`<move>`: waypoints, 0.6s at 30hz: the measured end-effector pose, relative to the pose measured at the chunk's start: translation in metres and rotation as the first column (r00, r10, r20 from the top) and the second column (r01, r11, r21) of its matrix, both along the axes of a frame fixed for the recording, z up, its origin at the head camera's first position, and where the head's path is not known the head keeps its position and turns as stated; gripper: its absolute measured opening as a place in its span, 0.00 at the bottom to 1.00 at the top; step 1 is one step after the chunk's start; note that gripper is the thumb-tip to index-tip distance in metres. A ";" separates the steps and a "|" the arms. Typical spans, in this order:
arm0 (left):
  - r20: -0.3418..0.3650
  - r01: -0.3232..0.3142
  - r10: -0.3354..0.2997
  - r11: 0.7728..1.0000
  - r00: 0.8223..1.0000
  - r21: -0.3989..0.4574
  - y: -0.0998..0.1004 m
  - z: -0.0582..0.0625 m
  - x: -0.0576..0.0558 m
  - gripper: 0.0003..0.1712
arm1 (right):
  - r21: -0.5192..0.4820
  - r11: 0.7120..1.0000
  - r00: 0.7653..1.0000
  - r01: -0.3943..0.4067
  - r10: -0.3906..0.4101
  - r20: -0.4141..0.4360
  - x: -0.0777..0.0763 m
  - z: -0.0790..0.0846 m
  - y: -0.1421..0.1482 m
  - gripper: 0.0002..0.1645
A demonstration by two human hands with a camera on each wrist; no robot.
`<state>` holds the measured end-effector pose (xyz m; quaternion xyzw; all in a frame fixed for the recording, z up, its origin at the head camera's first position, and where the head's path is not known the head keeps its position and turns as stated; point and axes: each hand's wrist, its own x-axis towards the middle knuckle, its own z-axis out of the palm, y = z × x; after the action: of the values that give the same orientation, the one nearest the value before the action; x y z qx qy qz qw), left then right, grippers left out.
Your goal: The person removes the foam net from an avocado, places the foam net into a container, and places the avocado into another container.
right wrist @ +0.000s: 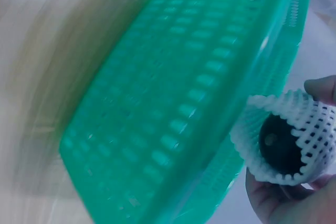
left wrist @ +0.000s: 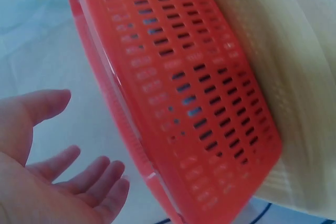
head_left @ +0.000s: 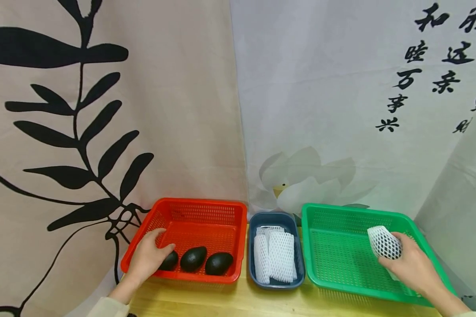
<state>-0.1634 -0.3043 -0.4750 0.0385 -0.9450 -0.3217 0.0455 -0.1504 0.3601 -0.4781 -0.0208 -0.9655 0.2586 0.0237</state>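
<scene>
Three dark avocados [head_left: 193,259] lie along the near side of the red basket [head_left: 206,278]. Over the left end of that basket hangs my left hand [head_left: 148,255], fingers loosely bent, just above the leftmost avocado, which it partly covers. In the left wrist view the left hand [left wrist: 68,171] holds nothing. My right hand [head_left: 414,264] grips an avocado in a white foam net sleeve [head_left: 382,243] over the right part of the green basket [head_left: 341,288]. The right wrist view shows the dark end of the avocado [right wrist: 281,142] inside the sleeve's open mouth.
Between the two baskets stands a dark blue tray [head_left: 277,287] with several white foam net sleeves [head_left: 281,255]. All three containers are on a wooden table [head_left: 277,306]. A curtain [head_left: 198,110] with printed leaves and lettering hangs close behind them.
</scene>
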 end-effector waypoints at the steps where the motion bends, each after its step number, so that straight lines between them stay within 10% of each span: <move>1: -0.016 -0.003 0.003 1.000 1.000 0.006 0.002 0.000 0.002 0.37 | -0.010 1.000 1.000 -0.004 0.004 0.000 0.002 0.001 -0.003 0.58; 18: -0.080 0.008 -0.002 0.998 0.997 0.069 0.029 0.013 0.025 0.41 | -0.071 0.993 0.989 -0.099 0.090 -0.120 0.031 0.016 -0.060 0.53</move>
<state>-0.1381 -0.2752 -0.4616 0.0246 -0.9307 -0.3557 0.0813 -0.1191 0.2998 -0.4617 0.0391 -0.9517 0.2971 0.0668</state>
